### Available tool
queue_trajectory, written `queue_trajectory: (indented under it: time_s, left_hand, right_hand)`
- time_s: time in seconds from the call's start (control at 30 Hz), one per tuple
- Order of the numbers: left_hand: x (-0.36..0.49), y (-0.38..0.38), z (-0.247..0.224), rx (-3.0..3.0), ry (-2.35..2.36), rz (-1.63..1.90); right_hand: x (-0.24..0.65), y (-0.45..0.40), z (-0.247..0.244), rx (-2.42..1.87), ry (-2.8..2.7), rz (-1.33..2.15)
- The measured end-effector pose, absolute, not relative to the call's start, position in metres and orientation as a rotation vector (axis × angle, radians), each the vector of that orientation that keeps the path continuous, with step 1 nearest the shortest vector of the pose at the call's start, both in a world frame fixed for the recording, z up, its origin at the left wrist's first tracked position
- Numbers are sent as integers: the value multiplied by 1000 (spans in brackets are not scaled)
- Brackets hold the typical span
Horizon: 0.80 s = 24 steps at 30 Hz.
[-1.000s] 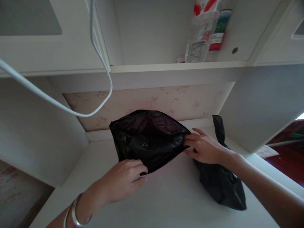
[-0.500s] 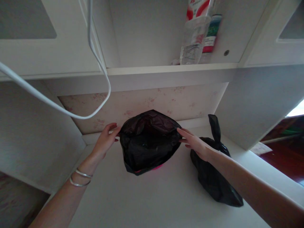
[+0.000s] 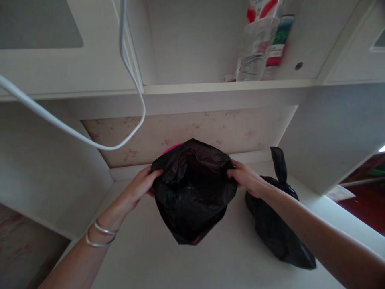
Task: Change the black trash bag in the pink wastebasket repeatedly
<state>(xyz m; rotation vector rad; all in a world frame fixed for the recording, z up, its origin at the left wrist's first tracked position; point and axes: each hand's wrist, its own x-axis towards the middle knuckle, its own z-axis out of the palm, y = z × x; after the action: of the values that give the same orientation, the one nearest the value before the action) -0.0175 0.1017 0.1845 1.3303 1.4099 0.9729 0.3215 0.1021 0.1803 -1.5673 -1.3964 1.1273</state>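
Observation:
A black plastic bag [image 3: 195, 200] with a wide mouth faces me above the white surface. My left hand [image 3: 143, 184] pinches its left edge, thumb inside the rim and fingers behind. On the opposite edge, my right hand [image 3: 245, 176] grips the rim the same way. Something pink peeks out behind the bag's upper left edge, and a bit of red shows at its bottom; what these belong to is hidden. Beneath my right forearm lies a second black plastic bag [image 3: 279, 228], full-looking, its top gathered into an upright tail.
A white cable [image 3: 117, 145] loops down in front at the left. Overhead, a shelf [image 3: 192, 87] holds a clear plastic bottle [image 3: 251, 60] and a green-and-red container [image 3: 279, 42]. White side panels flank the white desktop [image 3: 144, 257].
Both hands have closed more firmly on the bag's rim, with thumbs now over the edge. The bag's lower edge has come down toward me, and pink now shows at the upper left.

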Motion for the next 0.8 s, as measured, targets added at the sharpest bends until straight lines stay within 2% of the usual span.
queue_trajectory:
  time_s: [0.17, 0.4, 0.53, 0.67, 0.8]
  left_hand:
    - [-31, 40, 191, 1333, 1456, 792]
    - [-50, -22, 162, 1300, 1480, 529]
    - [-59, -24, 159, 1306, 1516, 663]
    - [-51, -8, 165, 1276, 1504, 888]
    - [-38, 8, 170, 1359, 1467, 859]
  right_hand:
    - [345, 78, 185, -1515, -1613, 1057]
    - [370, 22, 175, -1548, -1803, 982]
    - [376, 10, 187, -1663, -1652, 1058]
    - [370, 28, 192, -1587, -1514, 899]
    - [354, 57, 181, -1445, -1680, 979]
